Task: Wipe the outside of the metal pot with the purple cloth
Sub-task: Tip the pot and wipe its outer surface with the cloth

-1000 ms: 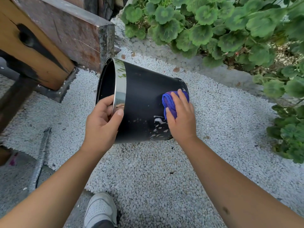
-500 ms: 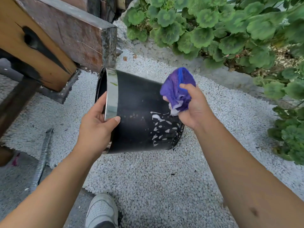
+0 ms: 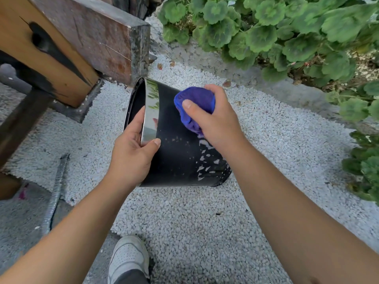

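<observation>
The black metal pot (image 3: 176, 154) with a shiny chrome band at its rim lies tipped on its side, mouth facing left. My left hand (image 3: 133, 154) grips the rim, thumb over the chrome band. My right hand (image 3: 213, 117) is closed on the bunched purple cloth (image 3: 193, 101) and presses it against the upper side of the pot, near the rim band. White flecks and patches show on the pot's wall near its base, below my right wrist.
White gravel (image 3: 205, 222) covers the ground. A wooden beam with a metal-edged block (image 3: 102, 39) stands at the upper left. Green leafy plants (image 3: 287, 31) run along the top and right. My white shoe (image 3: 127, 259) is at the bottom, a ribbed metal bar (image 3: 55, 191) at the left.
My right hand lifted the cloth off the pot near its base, then brought it down again higher up, close to the rim band. My left hand kept its hold on the rim.
</observation>
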Action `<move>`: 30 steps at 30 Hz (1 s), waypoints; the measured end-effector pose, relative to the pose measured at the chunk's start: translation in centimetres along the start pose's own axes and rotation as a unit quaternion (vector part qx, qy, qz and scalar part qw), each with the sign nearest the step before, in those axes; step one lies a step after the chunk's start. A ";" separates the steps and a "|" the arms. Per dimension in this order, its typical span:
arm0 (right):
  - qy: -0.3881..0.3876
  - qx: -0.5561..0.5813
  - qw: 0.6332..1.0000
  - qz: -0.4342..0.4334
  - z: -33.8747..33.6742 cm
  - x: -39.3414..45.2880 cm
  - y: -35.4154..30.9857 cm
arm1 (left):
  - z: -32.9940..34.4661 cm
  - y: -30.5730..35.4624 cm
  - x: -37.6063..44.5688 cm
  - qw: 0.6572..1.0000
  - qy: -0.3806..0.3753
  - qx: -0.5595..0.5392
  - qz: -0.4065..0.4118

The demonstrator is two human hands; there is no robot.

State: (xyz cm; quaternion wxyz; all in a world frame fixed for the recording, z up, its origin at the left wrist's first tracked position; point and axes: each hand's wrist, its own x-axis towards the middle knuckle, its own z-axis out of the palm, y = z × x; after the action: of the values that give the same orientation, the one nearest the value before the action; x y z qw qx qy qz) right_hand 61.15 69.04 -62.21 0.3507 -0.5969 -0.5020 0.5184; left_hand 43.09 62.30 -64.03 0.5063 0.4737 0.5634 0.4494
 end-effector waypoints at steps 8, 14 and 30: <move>0.048 -0.298 0.935 -0.187 4.2 -2.5 3.1 | 1.0 0.5 -0.2 0.999 -0.010 0.022 0.023; 0.107 -0.352 0.891 -0.266 3.9 -1.5 5.7 | 0.4 0.4 -0.6 1.000 0.019 0.017 0.017; 0.145 -0.230 0.948 -0.164 1.0 -1.6 7.3 | 0.5 -0.1 -0.6 0.999 0.030 0.014 0.018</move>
State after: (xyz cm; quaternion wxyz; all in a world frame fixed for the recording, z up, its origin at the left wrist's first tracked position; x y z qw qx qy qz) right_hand 61.92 65.55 -68.81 0.3526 -0.6396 -0.6424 0.2319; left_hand 43.57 61.72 -64.07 0.4744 0.4765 0.5761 0.4647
